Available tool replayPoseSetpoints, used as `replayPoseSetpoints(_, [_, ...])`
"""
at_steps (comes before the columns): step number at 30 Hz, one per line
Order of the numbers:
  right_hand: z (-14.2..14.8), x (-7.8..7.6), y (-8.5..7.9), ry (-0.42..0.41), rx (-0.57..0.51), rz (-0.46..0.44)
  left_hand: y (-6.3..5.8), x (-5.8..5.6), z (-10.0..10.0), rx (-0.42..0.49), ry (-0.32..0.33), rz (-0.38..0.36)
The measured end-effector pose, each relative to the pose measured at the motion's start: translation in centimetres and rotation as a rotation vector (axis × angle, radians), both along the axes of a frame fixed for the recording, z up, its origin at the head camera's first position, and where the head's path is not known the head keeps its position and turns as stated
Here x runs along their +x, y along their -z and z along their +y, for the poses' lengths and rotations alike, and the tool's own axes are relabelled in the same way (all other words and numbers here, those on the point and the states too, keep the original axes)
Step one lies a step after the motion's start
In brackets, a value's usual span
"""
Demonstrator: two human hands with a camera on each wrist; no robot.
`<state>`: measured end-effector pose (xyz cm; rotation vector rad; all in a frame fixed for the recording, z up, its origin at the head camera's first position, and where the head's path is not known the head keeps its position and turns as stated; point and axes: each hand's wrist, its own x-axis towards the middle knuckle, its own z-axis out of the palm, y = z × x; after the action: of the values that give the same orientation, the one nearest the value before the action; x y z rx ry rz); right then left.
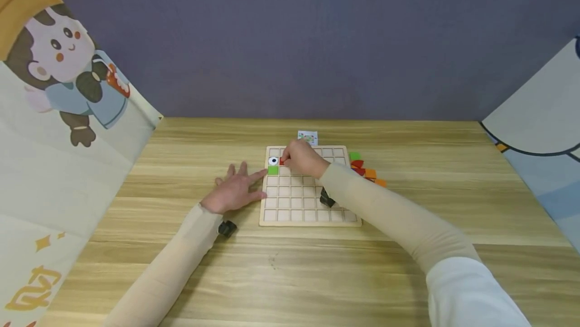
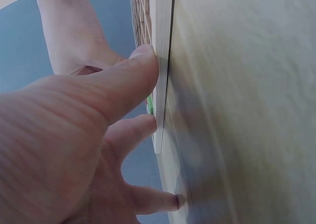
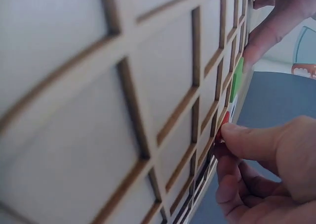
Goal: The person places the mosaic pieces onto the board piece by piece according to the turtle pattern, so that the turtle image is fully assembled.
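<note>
A light wooden grid board (image 1: pixel 296 202) lies on the table. My right hand (image 1: pixel 304 158) pinches a small red tile (image 3: pixel 223 126) between thumb and fingers at a cell near the board's far left corner. Left of it sits a white tile with a black-and-blue eye mark (image 1: pixel 273 160), and nearer to me a green tile (image 1: pixel 273 170) fills the cell below. With fingers spread, my left hand (image 1: pixel 233 191) touches the board's left edge with thumb and index finger; another fingertip rests on the table in the left wrist view.
Right of the board lie several loose pieces: a green tile (image 1: pixel 355 156), red pieces (image 1: pixel 357 165) and orange tiles (image 1: pixel 370 173), partly behind my right forearm. A small printed card (image 1: pixel 307 137) lies at the board's far edge. A dark panel (image 1: pixel 317 40) rises behind the table.
</note>
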<state>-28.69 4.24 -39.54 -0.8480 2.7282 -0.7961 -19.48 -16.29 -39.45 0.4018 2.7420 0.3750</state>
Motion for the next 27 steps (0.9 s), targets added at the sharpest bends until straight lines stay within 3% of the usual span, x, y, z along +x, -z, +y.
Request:
replayPoseSetpoints(5, [0.7,0.2,-0.4,-0.029,-0.002,-0.053,0.0,-0.1,0.1,0.000,0.000,0.005])
replayPoseSetpoints(10, [3.2,0.0,-1.0,-0.048,-0.063,-0.084,0.0,-0.1,0.4,0.003,-0.005,0.004])
replayPoseSetpoints(18, [9.3,-1.3,-2.0,0.060,-0.081,-0.085,-0.1,-0.2,0.4,0.016,-0.014,0.008])
replayPoseSetpoints(27, [16.2,-1.8,-1.4,0.127,-0.044,-0.095,-0.1,-0.3,0.6,0.008,-0.006,0.010])
